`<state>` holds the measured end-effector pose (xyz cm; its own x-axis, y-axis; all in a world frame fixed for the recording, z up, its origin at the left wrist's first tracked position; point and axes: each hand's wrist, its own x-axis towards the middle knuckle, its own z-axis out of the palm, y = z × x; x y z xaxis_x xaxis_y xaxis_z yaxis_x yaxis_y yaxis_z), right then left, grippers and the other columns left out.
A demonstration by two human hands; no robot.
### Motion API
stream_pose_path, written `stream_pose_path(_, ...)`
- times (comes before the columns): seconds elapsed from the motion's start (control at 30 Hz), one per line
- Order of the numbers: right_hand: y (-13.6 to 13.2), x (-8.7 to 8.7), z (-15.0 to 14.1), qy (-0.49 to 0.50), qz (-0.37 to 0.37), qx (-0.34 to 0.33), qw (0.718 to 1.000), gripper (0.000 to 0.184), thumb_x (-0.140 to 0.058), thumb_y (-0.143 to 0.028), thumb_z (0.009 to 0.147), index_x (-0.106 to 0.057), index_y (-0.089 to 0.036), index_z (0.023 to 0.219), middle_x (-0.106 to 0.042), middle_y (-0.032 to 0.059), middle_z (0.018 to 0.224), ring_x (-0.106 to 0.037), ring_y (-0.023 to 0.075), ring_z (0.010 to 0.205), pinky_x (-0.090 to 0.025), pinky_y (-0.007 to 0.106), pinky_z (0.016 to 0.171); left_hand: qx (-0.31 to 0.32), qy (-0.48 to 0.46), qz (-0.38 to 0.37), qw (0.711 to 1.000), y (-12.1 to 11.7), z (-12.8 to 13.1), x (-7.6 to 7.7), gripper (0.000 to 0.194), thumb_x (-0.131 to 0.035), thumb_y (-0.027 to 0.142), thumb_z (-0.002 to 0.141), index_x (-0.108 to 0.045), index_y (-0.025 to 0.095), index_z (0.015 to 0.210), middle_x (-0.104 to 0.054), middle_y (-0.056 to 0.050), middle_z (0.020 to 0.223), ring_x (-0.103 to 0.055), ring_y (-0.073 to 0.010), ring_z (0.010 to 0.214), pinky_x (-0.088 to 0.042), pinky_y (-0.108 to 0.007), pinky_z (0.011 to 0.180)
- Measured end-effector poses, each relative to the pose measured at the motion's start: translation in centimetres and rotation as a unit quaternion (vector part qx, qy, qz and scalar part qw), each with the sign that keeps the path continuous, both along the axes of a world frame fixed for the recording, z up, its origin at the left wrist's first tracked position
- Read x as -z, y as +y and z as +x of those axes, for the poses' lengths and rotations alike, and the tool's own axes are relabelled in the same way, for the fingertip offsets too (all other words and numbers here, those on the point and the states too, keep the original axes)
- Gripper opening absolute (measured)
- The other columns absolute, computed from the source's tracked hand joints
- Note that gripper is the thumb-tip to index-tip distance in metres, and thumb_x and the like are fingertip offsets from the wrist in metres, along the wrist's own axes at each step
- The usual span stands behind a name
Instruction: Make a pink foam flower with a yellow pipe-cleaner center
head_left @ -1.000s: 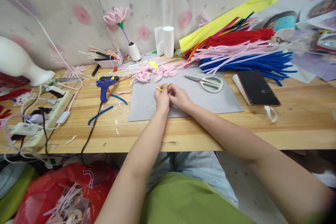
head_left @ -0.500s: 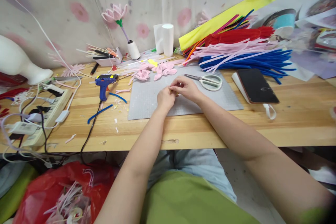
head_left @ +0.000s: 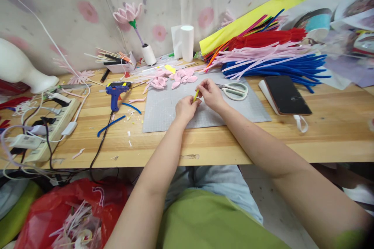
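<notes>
Between my two hands is a small narrow yellow strip (head_left: 196, 95); its material is too small to tell. My left hand (head_left: 186, 109) is closed, pinching its lower end. The fingers of my right hand (head_left: 210, 94) pinch its upper end. Both hands are over the grey cutting mat (head_left: 163, 114). Scissors with pale handles (head_left: 237, 91) lie on the mat just beyond my right hand, their blade tips hidden behind it. Pink fuzzy petals (head_left: 181, 78) sit in a loose pile at the mat's back edge, with a yellow scrap (head_left: 170, 69) by them.
A blue glue gun (head_left: 115, 97) and blue stem pieces (head_left: 111, 126) lie left of the mat. Bundles of pipe cleaners (head_left: 274, 66) fill the back right, near a phone (head_left: 288, 95). A pink flower (head_left: 128, 14) stands in a white holder. A power strip (head_left: 54, 136) with cables is far left.
My right hand has moved slightly up and right, away from my left hand. The yellow strip now shows between them, where the fingertips were together before.
</notes>
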<state>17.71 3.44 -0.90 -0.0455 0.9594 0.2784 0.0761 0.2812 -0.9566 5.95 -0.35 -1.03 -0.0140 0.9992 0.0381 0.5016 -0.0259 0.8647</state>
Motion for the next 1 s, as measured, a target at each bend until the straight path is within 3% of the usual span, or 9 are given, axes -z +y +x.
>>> stream_pose_path(0.13,0.5,0.1,0.3,0.053,-0.033,0.002,0.998,0.027,-0.061,-0.034,0.078,-0.038,-0.022,0.073,-0.056,-0.0039,0.065,-0.052,0.0085,0.054,-0.047,0.026,0.058,0.009,-0.09,-0.029,0.995,0.4,0.2,0.7,0.008,-0.065,0.026,0.071,-0.064,0.019,0.068,-0.068,-0.001,0.068,-0.064,-0.0151,0.071,-0.046,-0.026,0.071)
stream_pose_path(0.23,0.6,-0.2,0.9,0.065,-0.043,-0.054,0.995,0.032,-0.068,-0.037,0.071,-0.04,-0.022,0.077,-0.058,-0.0047,0.065,-0.055,0.0088,0.055,-0.049,0.026,0.058,0.028,-0.18,-0.071,0.981,0.5,0.5,0.9,0.004,-0.064,0.019,0.071,-0.062,0.017,0.069,-0.067,0.0,0.067,-0.064,-0.0134,0.065,-0.048,-0.026,0.07)
stream_pose_path(0.37,0.2,-0.9,1.9,0.046,-0.03,-0.124,0.991,0.039,-0.074,-0.033,0.062,-0.045,-0.022,0.085,-0.058,-0.0058,0.065,-0.057,0.0101,0.059,-0.048,0.025,0.058,0.026,-0.254,-0.116,0.96,0.5,0.7,0.6,0.004,-0.062,0.013,0.072,-0.059,0.016,0.07,-0.066,0.0,0.065,-0.063,-0.0115,0.058,-0.05,-0.027,0.067)
stream_pose_path(0.47,-0.1,-1.3,2.2,-0.008,-0.02,-0.145,0.989,0.031,-0.073,-0.027,0.061,-0.05,-0.02,0.081,-0.058,-0.0037,0.066,-0.055,0.0099,0.06,-0.046,0.025,0.058,0.026,-0.261,-0.119,0.958,0.5,0.7,0.4,0.005,-0.062,0.011,0.071,-0.059,0.014,0.07,-0.066,0.0,0.063,-0.064,-0.0123,0.058,-0.052,-0.028,0.068)
stream_pose_path(0.57,-0.2,-1.3,2.0,-0.059,-0.001,-0.124,0.991,0.024,-0.07,-0.022,0.061,-0.054,-0.018,0.079,-0.057,-0.0022,0.066,-0.053,0.0101,0.061,-0.044,0.025,0.058,0.023,-0.275,-0.119,0.954,0.4,0.8,0.4,0.009,-0.063,0.009,0.07,-0.06,0.014,0.076,-0.066,0.0,0.062,-0.064,-0.0132,0.057,-0.053,-0.031,0.07)
stream_pose_path(0.67,0.0,-1.1,1.9,-0.063,0.01,-0.071,0.995,0.025,-0.068,-0.021,0.061,-0.052,-0.018,0.08,-0.055,-0.0029,0.065,-0.052,0.01,0.06,-0.042,0.025,0.057,0.008,-0.288,-0.099,0.953,0.3,0.9,0.3,0.028,-0.067,0.01,0.068,-0.061,0.015,0.095,-0.066,0.0,0.06,-0.065,-0.0148,0.057,-0.054,-0.034,0.071)
stream_pose_path(0.83,0.4,-0.7,2.1,-0.016,-0.045,-0.039,0.998,0.039,-0.072,-0.028,0.059,-0.042,-0.021,0.081,-0.051,-0.0059,0.061,-0.054,0.0108,0.055,-0.039,0.023,0.048,0.012,-0.29,-0.07,0.954,0.3,0.8,0.4,0.061,-0.07,0.015,0.067,-0.052,0.016,0.125,-0.067,-0.001,0.061,-0.068,-0.0176,0.064,-0.053,-0.035,0.076)
stream_pose_path(1.0,0.5,-1.0,2.3,0.013,-0.062,-0.024,0.998,0.048,-0.077,-0.033,0.053,-0.036,-0.022,0.077,-0.05,-0.0089,0.054,-0.052,0.0092,0.049,-0.035,0.02,0.043,0.015,-0.281,-0.066,0.957,0.3,0.6,0.2,0.062,-0.067,0.014,0.07,-0.048,0.017,0.129,-0.069,-0.001,0.063,-0.068,-0.0163,0.063,-0.054,-0.034,0.076)
